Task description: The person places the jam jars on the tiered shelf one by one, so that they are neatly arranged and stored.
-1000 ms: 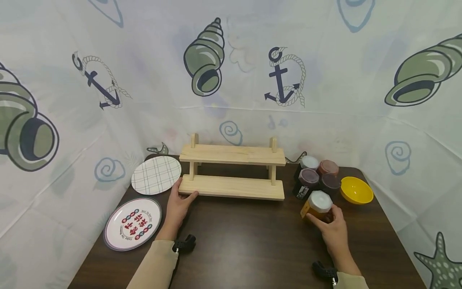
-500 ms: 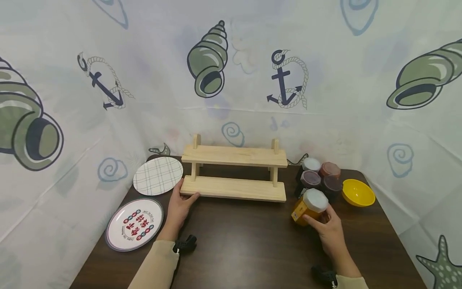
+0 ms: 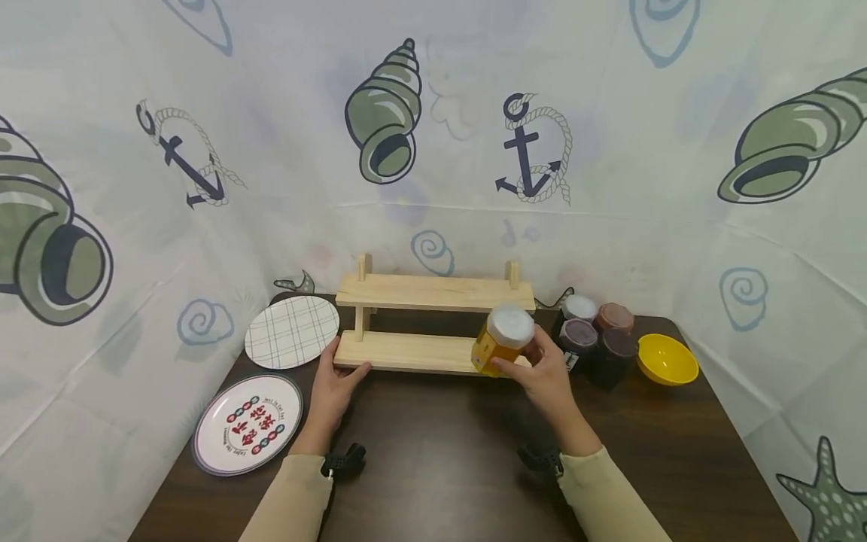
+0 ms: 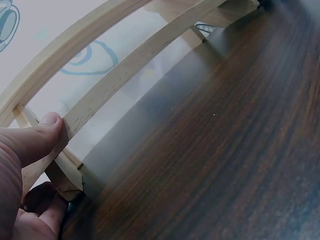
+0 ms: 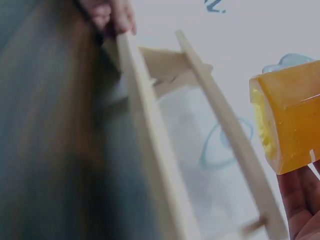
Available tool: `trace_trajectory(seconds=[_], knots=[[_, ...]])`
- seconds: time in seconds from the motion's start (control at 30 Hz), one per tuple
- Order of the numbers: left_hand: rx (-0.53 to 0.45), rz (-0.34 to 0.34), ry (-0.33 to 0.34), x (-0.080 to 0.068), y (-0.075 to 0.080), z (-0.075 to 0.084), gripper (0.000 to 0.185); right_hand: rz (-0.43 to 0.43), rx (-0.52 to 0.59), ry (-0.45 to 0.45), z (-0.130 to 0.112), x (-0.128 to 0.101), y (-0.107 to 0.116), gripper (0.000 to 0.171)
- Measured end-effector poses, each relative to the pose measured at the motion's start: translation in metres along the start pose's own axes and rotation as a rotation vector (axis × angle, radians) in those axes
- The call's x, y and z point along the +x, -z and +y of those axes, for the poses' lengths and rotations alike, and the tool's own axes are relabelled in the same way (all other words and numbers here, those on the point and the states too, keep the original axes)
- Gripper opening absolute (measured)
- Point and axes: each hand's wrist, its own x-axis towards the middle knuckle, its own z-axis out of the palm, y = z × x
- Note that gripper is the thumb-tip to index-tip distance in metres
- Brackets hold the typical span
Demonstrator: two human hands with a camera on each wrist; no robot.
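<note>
Amber jar point(image 3: 497, 350), white lid point(image 3: 511, 325) uppermost, was held before the right part of the shelf point(image 3: 433, 292). The right hand point(image 3: 547, 376) gripped it, thumb on one side, fingers round the other. Change noted: half a second earlier it had been just beside the other jars point(image 3: 616, 354); it had since travelled left. The left hand point(image 3: 330, 391) had stayed put, pinching the left end of the lower board point(image 3: 406, 351). My reading: the jar's removal from the group was done, setting down was not; the left grip probably steadied the shelf.

Views compared: from the head, jar and lower board overlapped, contact unclear. The right wrist view showed a gap between them, plus the jar's yellowish base point(image 5: 264, 125). The left wrist view showed fingers beneath the board, concealed from above, but no jar.
</note>
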Motion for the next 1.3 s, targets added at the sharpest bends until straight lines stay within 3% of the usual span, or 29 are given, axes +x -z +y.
trace_trajectory(seconds=[0.13, 0.37, 0.73, 0.9, 1.13, 1.3], knots=[[-0.003, 0.000, -0.023, 0.002, 0.000, -0.001, 0.103, -0.030, 0.071, 0.030, -0.011, 0.029, -0.032, 0.067], [-0.007, -0.011, -0.007, -0.002, 0.001, 0.003, 0.105, -0.099, 0.204, 0.042, -0.027, 0.076, -0.092, 0.067], [-0.008, -0.017, -0.002, -0.003, 0.000, 0.006, 0.103, -0.158, 0.098, 0.018, -0.037, 0.147, -0.169, 0.068], [0.002, -0.014, 0.001, -0.003, -0.001, 0.002, 0.101, -0.143, 0.136, -0.040, -0.027, 0.160, -0.186, 0.065], [0.013, -0.002, -0.004, -0.002, 0.001, 0.002, 0.102, -0.180, 0.023, -0.063, -0.022, 0.160, -0.190, 0.067], [0.006, -0.016, 0.006, 0.000, 0.002, 0.005, 0.103, -0.230, 0.014, -0.057, -0.026, 0.163, -0.187, 0.071]])
